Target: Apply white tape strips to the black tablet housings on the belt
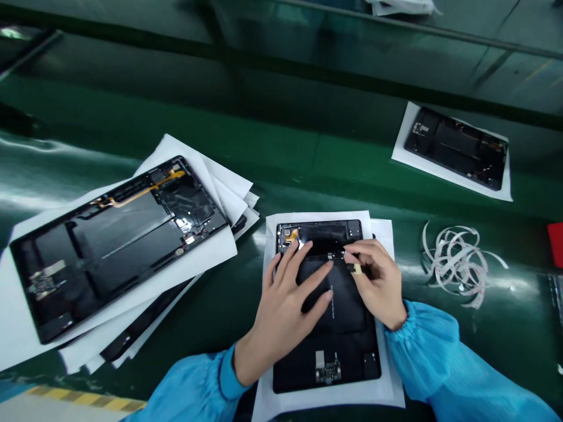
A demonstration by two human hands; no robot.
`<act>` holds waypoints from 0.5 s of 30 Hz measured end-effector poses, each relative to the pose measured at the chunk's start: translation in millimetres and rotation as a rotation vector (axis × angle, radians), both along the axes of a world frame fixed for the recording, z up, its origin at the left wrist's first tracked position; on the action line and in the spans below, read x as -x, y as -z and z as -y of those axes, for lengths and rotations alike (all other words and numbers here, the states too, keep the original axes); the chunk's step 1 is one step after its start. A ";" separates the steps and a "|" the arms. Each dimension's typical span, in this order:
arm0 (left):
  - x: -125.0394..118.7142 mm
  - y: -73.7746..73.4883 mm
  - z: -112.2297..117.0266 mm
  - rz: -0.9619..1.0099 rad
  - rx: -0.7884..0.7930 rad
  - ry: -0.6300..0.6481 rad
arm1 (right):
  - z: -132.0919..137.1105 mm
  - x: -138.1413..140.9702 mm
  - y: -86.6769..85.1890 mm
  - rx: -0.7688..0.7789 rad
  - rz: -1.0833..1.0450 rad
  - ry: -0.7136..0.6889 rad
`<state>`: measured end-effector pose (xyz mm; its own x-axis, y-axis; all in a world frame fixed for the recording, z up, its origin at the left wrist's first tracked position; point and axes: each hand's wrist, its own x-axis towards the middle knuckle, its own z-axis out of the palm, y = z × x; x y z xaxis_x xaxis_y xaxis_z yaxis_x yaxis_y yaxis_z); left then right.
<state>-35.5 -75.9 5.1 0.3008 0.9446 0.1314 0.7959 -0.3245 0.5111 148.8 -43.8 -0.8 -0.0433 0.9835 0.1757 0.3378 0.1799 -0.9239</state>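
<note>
An opened tablet (328, 334) lies back-side up on white sheets in front of me, with its black inside, a small circuit board at the near end and an orange flex cable at the far end. My left hand (284, 302) rests across its upper left part, fingers spread and holding nothing. At the tablet's upper right, my right hand (378, 281) is closed in a pinch. A small black-and-cream piece (355, 268) shows between thumb and fingers; its exact kind is too small to tell. The fingertips are at a connector strip near the tablet's upper middle.
To the left, another opened tablet (127, 234) tops a stack interleaved with white sheets (220, 246). A third tablet (457, 146) lies on white paper at the back right. Curled white strips (460, 261) are heaped right of my hand. A red object (556, 243) sits at the right edge.
</note>
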 end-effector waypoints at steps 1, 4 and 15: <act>4.4 -0.3 0.7 0.073 0.007 -0.040 | 0.9 -0.7 -4.2 -0.014 0.008 0.006; 26.5 -0.4 10.6 0.199 -0.001 -0.273 | 11.6 -8.3 -22.3 -0.102 0.119 -0.031; 50.6 4.9 54.4 0.120 0.159 -0.353 | 63.1 -39.9 8.5 -0.113 0.699 -0.048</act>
<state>-86.1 -130.2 0.2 -0.0541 0.9985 -0.0102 0.7761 0.0485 0.6288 188.7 -106.9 -9.3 -0.2256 0.9551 0.1920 0.8342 0.2912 -0.4682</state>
